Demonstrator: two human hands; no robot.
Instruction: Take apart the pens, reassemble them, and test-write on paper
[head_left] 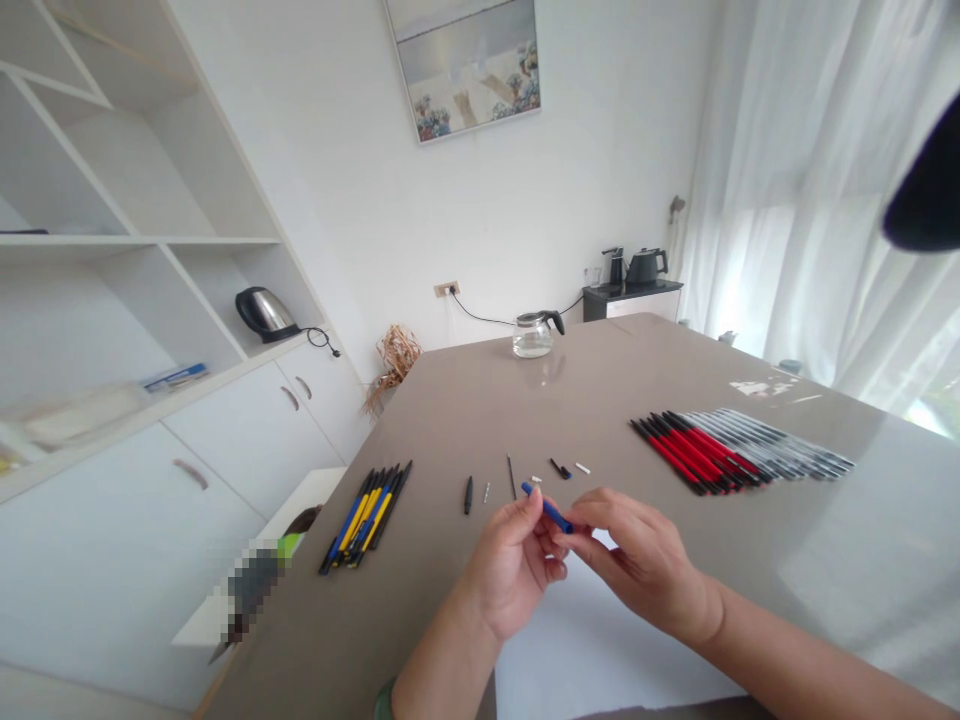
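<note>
A blue pen barrel [546,507] is pinched between the thumb and fingers of my left hand [517,560], tilted down to the right. My right hand [637,555] closes its thumb and fingertips on the lower end of the same barrel. Whether a small part is also between those fingertips is hidden. Just beyond my hands lie loose pen parts: a black tapered piece [469,495], a small spring [487,492], a thin dark refill [511,476], a black clip piece [559,468] and a small white piece [583,468]. White paper [592,650] lies beneath my hands.
Several blue, yellow and black pens [366,518] lie at the left of the table [465,410]. To the right are rows of red pens [697,450] and clear pens [780,445]. A glass pot [532,338] stands at the far edge. Shelves [150,240] line the left wall.
</note>
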